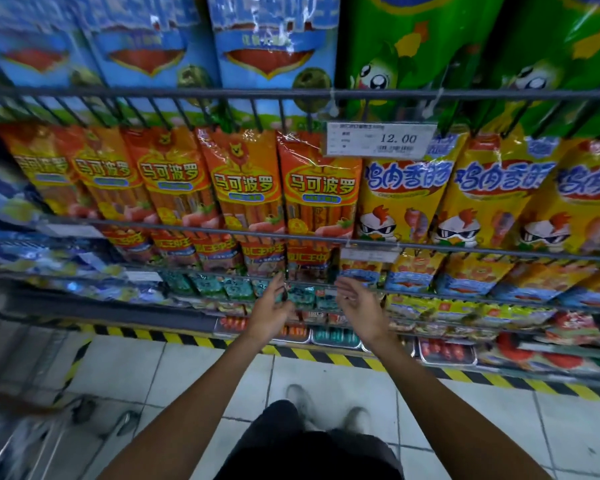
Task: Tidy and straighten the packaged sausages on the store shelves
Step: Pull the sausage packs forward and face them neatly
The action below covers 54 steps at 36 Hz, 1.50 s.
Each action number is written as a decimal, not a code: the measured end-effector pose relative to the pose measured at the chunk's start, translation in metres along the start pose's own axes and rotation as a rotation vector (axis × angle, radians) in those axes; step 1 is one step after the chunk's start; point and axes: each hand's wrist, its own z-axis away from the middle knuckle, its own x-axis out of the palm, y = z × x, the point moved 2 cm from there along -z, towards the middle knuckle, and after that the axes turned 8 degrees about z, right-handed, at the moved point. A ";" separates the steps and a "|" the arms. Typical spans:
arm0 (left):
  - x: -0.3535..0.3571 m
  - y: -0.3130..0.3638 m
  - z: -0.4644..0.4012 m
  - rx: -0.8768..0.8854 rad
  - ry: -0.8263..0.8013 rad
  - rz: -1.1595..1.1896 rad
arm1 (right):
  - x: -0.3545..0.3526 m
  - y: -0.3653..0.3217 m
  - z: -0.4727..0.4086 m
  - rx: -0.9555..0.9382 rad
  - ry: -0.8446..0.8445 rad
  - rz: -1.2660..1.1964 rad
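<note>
Orange sausage packs (317,188) stand upright in a row behind a wire shelf rail (187,226), with yellow chicken sausage packs (406,199) to their right. Small teal packs (236,287) lie on a lower shelf. My left hand (269,308) and my right hand (357,304) reach toward the lower shelves, palms facing each other, fingers relaxed and holding nothing. Both hover just in front of the teal packs, below the orange row; I cannot tell if they touch anything.
Blue packs (274,46) and green packs (413,43) fill the top shelf. A price tag reading 12.00 (378,140) hangs on the upper rail. Yellow-black hazard tape (326,356) edges the shelf base. A metal cart (25,441) stands at lower left on the white tiled floor.
</note>
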 end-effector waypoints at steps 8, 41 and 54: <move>-0.018 0.014 -0.028 -0.025 -0.143 -0.136 | 0.012 -0.034 -0.015 0.183 0.005 0.000; -0.011 0.026 -0.050 -0.070 -0.273 -0.128 | 0.041 -0.066 -0.050 0.327 0.219 0.067; -0.017 0.017 -0.061 -0.100 -0.282 -0.125 | 0.044 -0.060 -0.036 0.229 0.126 0.002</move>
